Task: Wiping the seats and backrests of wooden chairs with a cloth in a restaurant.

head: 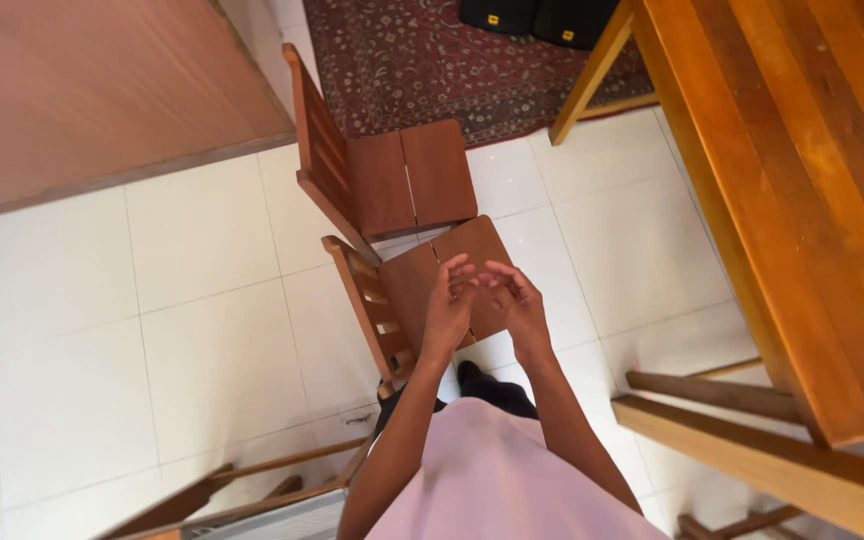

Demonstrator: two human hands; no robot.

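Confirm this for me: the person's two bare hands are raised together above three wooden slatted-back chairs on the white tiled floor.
Not right. The head view shows two wooden slatted-back chairs, not three, beneath the left hand and right hand, which are raised together above the white tiled floor.

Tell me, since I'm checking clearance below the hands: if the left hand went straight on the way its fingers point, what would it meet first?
Probably the nearer wooden chair: the left hand points forward and down over its seat, though depth is unclear from above.
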